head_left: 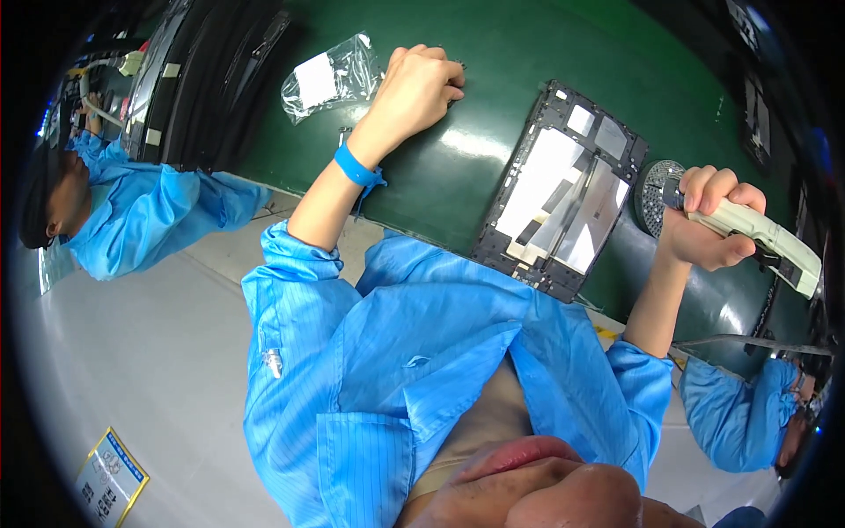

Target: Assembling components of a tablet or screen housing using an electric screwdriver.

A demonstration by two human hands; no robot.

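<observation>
On the green work surface, slightly right of centre, lies an opened tablet-like device (pixel 539 176) with a black frame and silver panels inside. My right hand (pixel 709 216) is wrapped around a pale cream electric screwdriver (pixel 775 233), its dark end toward a round dish (pixel 651 198) of small metallic pieces. To the left of the device, my left hand (pixel 418 88) is closed near the table, wearing a blue wrist strap (pixel 356 167). Small dark bits show at its fingertips, too small to name. Beside it rests a clear plastic bag (pixel 330 79) with a white label.
Dark upright panels (pixel 211 79) stand at the left end of the green table (pixel 493 44). A co-worker in blue (pixel 132 211) sits at the left, another (pixel 739 409) at the lower right. A dark flat part (pixel 757 114) lies at the far right.
</observation>
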